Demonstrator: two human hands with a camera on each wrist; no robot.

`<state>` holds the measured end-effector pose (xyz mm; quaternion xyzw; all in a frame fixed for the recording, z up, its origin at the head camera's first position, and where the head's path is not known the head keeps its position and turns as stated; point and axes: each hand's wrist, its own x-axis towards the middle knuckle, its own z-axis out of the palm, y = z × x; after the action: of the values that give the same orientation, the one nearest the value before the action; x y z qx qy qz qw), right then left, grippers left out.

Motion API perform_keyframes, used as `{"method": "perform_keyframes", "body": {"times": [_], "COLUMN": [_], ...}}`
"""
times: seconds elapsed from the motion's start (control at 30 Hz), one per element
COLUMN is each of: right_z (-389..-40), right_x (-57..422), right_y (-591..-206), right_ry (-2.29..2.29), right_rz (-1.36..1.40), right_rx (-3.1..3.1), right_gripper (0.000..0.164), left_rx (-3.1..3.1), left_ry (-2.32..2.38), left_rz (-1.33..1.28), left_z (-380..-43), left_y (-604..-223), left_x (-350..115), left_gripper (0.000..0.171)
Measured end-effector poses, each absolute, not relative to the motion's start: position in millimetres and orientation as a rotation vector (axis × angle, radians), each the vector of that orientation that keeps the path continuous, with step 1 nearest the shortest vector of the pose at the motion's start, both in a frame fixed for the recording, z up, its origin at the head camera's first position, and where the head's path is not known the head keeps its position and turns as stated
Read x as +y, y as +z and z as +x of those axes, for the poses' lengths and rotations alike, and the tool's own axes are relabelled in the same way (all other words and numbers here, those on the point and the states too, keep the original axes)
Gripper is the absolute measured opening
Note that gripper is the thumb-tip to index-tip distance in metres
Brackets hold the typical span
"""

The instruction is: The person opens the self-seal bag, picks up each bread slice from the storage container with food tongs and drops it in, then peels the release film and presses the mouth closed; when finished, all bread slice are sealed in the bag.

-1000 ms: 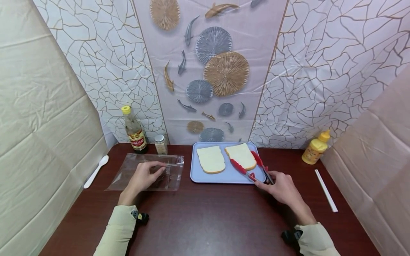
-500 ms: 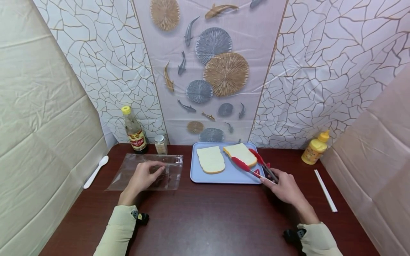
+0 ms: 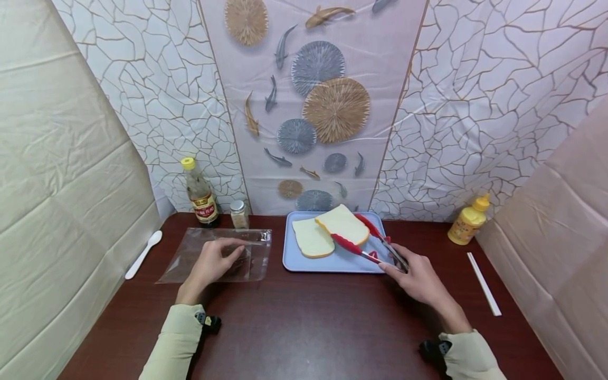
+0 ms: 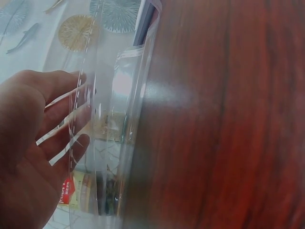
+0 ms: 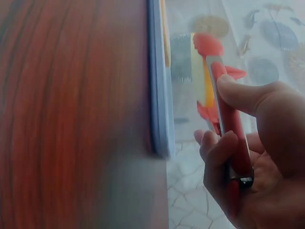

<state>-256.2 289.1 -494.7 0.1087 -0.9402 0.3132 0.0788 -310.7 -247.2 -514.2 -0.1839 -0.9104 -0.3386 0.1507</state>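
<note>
My right hand point(image 3: 418, 277) grips red-tipped metal tongs point(image 3: 347, 244), its thumb along one arm in the right wrist view. Between the tongs' tips is a slice of white bread point(image 3: 344, 224), tilted and overlapping a second bread slice point(image 3: 311, 244) in the head view. That second slice lies flat on the left part of a pale blue tray point(image 3: 339, 263). At the left, my left hand point(image 3: 209, 266) pinches a clear plastic bag point(image 3: 258, 264) by its upper layer. In the left wrist view, the bag's raised film point(image 4: 102, 109) runs across the fingertips.
Behind the bag stand a yellow-capped sauce bottle point(image 3: 203, 203) and a small spice jar point(image 3: 239, 215). A white spoon point(image 3: 143, 255) lies at far left. On the right are a yellow squeeze bottle point(image 3: 468, 220) and white chopsticks point(image 3: 483, 284). A patterned curtain backs the table.
The tongs have carried the right bread slice up and leftward from the tray's right side, so it now overlaps the left slice. My left hand and the bag stay nearly still.
</note>
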Motion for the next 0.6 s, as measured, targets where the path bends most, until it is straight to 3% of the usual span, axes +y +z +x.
{"method": "perform_keyframes", "body": {"times": [0.6], "right_z": [-258], "right_x": [204], "right_y": [-496], "right_ry": [0.895], "right_rz": [0.694], "right_rx": [-2.795], "right_gripper": [0.072], "left_rx": [-2.569], "left_ry": [-1.018], "left_rz": [-0.519], "left_z": [-312], "left_y": [-515], "left_x": [-248], "left_gripper": [0.02]}}
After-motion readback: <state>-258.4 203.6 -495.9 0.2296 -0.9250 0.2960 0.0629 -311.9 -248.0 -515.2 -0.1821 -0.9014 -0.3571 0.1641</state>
